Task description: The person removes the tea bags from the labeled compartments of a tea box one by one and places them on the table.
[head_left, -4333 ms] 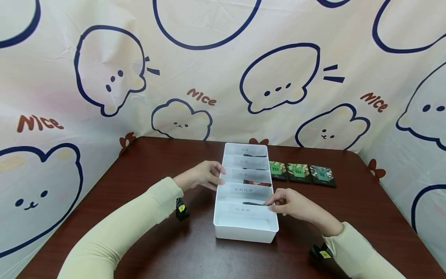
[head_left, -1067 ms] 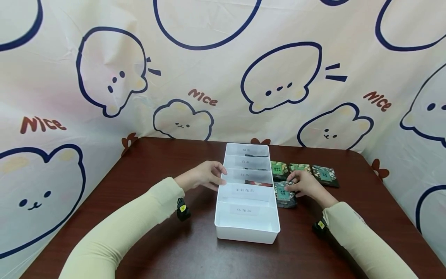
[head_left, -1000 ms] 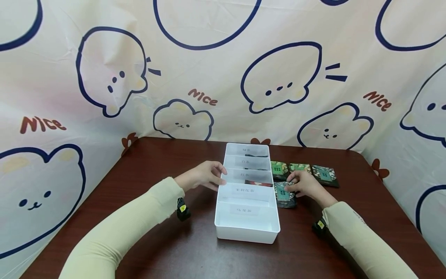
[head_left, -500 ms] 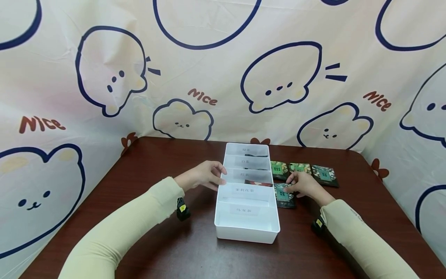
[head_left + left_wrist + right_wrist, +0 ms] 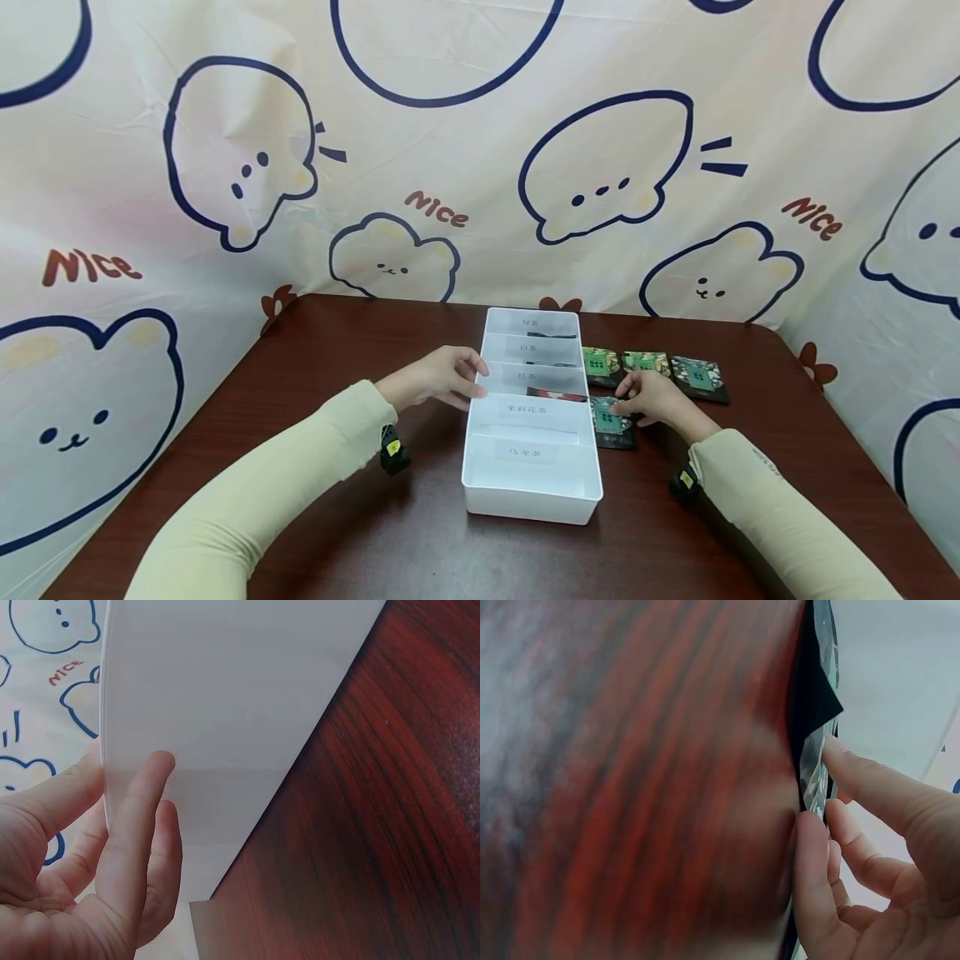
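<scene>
A long white divided box point(image 5: 528, 504) with Chinese tea labels stands on the table. My left hand point(image 5: 438, 375) holds its left side, some fingers over the rim and others against the outer wall point(image 5: 225, 690) in the left wrist view. To the right of the box, a dark tea sachet point(image 5: 611, 427) with a green-teal label lies on the table. My right hand point(image 5: 660, 402) pinches that sachet by its edges; a dark corner point(image 5: 817, 697) shows in the right wrist view. The two front compartments hold no sachets.
Behind my right hand, three sachets lie in a row: a green one point(image 5: 601, 367), a middle one point(image 5: 645, 362) and a teal one point(image 5: 700, 377). A red sachet point(image 5: 557, 394) and thin dark edges of others show in the rear compartments. Patterned cloth surrounds the table.
Earlier, my right hand was at the front divider with the sachet standing in a compartment. That sachet now lies beside the box, shifted slightly frontward over the last second. My left hand stayed.
</scene>
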A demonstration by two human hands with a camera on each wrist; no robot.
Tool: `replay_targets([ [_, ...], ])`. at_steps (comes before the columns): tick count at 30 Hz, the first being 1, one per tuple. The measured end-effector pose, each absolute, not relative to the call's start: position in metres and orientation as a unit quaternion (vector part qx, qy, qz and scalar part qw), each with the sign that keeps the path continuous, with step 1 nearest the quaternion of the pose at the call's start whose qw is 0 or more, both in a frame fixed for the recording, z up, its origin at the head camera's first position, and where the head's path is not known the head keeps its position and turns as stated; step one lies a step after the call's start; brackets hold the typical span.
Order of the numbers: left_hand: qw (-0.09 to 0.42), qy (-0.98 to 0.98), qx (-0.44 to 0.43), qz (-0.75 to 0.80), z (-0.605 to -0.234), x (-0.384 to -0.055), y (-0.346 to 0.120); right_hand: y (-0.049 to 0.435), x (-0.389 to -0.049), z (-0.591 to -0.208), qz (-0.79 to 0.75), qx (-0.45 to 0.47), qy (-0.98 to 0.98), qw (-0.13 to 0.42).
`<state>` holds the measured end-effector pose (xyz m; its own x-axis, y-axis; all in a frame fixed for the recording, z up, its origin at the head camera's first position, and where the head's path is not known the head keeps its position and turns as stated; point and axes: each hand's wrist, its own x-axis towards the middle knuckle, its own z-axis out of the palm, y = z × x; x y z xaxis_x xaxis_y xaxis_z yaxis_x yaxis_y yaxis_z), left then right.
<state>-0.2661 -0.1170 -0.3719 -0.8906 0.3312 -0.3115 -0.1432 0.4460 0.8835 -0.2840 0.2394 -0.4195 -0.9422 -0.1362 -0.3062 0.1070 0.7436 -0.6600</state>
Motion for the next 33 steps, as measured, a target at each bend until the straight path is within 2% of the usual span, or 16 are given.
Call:
replay_targets([
  [7,0.228,0.819,0.056,0.524,-0.372,-0.265,-0.117,0.247,-0.281,-0.41,-0.422,-0.032,0.888,0.181],
  [15,0.228,0.816,0.056,0.528,-0.371,-0.266,-0.116,0.242,-0.263,-0.371,-0.518,-0.134,0.835,0.133],
  [19,0.23,0.816,0.058,0.528,-0.372,-0.266,-0.117,0.229,-0.251,-0.361,-0.517,-0.184,0.827,0.121],
  [24,0.229,0.815,0.058,0.529,-0.372,-0.266,-0.117,0.214,-0.243,-0.363,-0.478,-0.225,0.838,0.138],
  [33,0.23,0.815,0.056,0.529,-0.372,-0.266,-0.116,0.203,-0.244,-0.379,-0.416,-0.243,0.861,0.16],
])
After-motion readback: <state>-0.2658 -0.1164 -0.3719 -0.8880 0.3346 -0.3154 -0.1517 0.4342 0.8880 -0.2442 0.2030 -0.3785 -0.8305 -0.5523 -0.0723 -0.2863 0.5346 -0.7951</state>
